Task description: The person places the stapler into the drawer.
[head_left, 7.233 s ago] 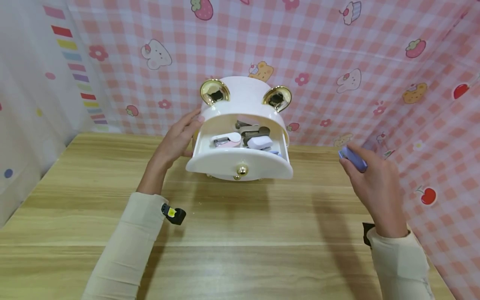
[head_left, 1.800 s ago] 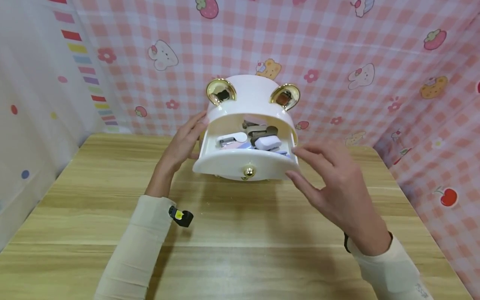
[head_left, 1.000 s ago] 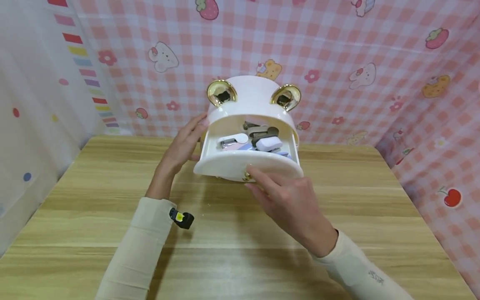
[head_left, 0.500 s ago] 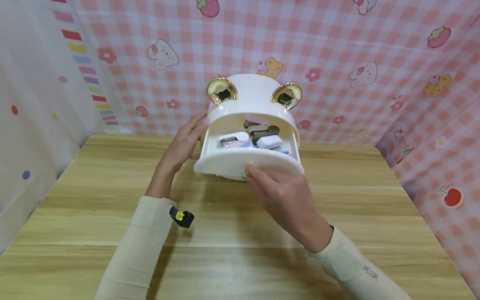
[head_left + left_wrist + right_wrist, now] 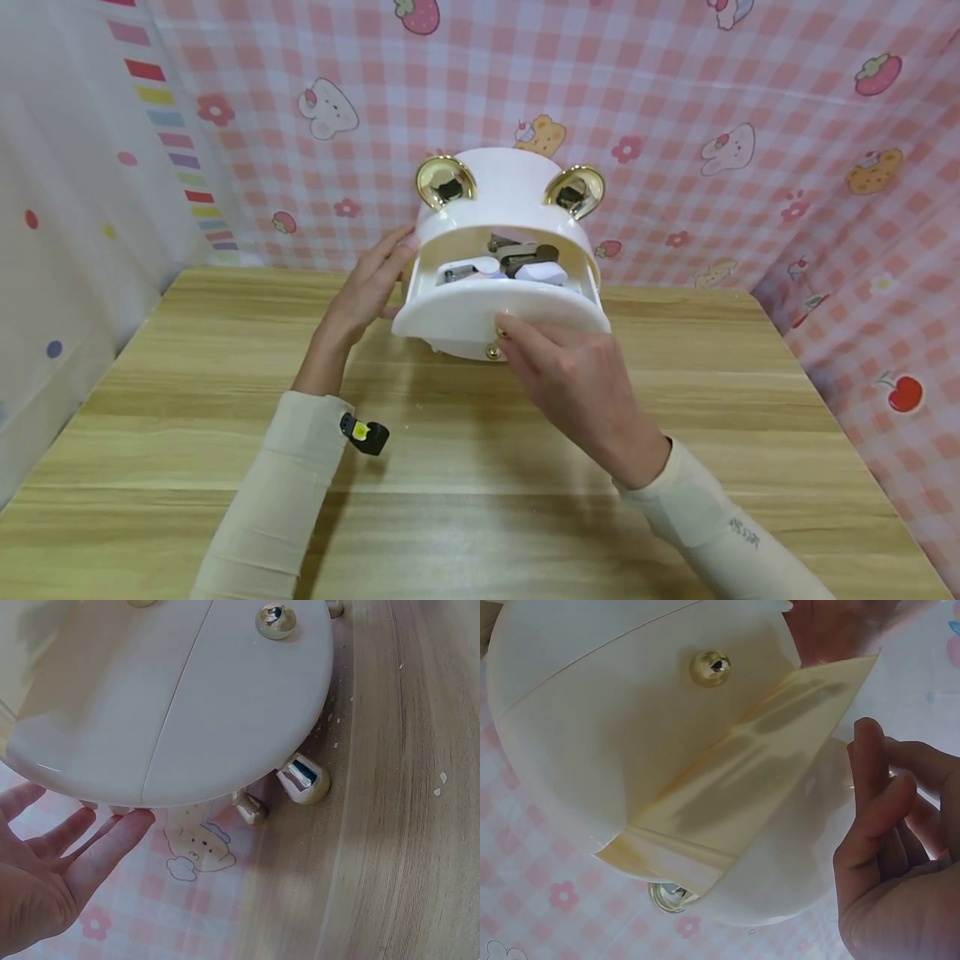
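A white box (image 5: 498, 187) with gold ears stands in the middle of the table, its upper drawer (image 5: 442, 315) pulled part way out. Small stapler-like tools in white, grey and blue, among them a white one (image 5: 542, 273), lie inside, partly hidden by the drawer front. My right hand (image 5: 573, 387) pinches the gold knob (image 5: 502, 332) of that drawer with thumb and index finger. On the box's left side rests my left hand (image 5: 363, 292); in the left wrist view its straight fingers (image 5: 112, 844) touch the curved wall. The right wrist view shows the drawer's cream underside (image 5: 757, 757).
A second gold knob (image 5: 492, 352) sits on the closed lower part of the box. Short gold feet (image 5: 304, 780) carry it on the wooden table (image 5: 465, 525). Pink checked cloth (image 5: 285, 100) hangs close behind and along the right. Tiny white crumbs (image 5: 442, 780) lie on the wood.
Earlier my right hand held a blue stapler-like tool off to the right; then a blue one shows in the drawer. The hand took the knob, and the drawer front has moved up and inward.
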`<action>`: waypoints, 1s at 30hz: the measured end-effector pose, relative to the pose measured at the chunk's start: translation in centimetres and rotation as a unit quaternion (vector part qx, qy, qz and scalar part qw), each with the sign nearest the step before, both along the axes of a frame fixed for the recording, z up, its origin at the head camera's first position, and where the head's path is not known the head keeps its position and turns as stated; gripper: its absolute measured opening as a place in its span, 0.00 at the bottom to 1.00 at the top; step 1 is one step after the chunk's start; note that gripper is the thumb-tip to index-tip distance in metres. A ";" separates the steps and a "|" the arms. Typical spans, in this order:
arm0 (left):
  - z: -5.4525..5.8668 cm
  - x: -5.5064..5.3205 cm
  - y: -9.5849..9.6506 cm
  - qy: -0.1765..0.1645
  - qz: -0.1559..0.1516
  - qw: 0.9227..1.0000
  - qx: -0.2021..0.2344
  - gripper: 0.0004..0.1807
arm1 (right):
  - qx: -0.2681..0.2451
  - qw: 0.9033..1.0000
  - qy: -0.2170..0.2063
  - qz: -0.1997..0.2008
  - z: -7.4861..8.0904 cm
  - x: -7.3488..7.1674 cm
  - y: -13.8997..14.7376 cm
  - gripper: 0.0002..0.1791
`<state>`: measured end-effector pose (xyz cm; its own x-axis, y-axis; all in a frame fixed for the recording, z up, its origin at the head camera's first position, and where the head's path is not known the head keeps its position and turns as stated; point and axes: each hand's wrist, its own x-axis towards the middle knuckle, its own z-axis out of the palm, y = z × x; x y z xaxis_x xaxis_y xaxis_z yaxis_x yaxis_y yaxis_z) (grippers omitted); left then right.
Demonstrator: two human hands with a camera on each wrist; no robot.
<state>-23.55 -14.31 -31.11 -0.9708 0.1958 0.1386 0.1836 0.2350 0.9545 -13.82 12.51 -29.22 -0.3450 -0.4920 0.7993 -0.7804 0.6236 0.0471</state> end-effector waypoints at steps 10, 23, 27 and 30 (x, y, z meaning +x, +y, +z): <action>0.1 0.0 0.0 -0.006 0.000 1.000 0.001 0.35 | 0.009 1.000 -0.007 -0.021 0.2 -1.1 0.0 0.13; -0.1 0.1 0.1 -0.016 0.001 1.000 0.009 0.36 | 0.011 0.999 -0.028 -0.031 0.5 -2.5 -0.4 0.12; 0.0 0.0 0.1 -0.021 0.003 1.000 0.008 0.37 | 0.012 0.999 -0.028 -0.035 0.6 -3.0 -0.6 0.11; 0.0 0.0 0.0 -0.026 0.002 1.000 0.010 0.37 | 0.009 0.999 -0.024 -0.038 0.6 -3.5 -0.6 0.09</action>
<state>-23.54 -14.27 -31.09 -0.9775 0.1896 0.0927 0.1336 0.2160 0.9672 -17.32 11.88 -28.64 -0.4195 -0.4769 0.7724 -0.7331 0.6798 0.0216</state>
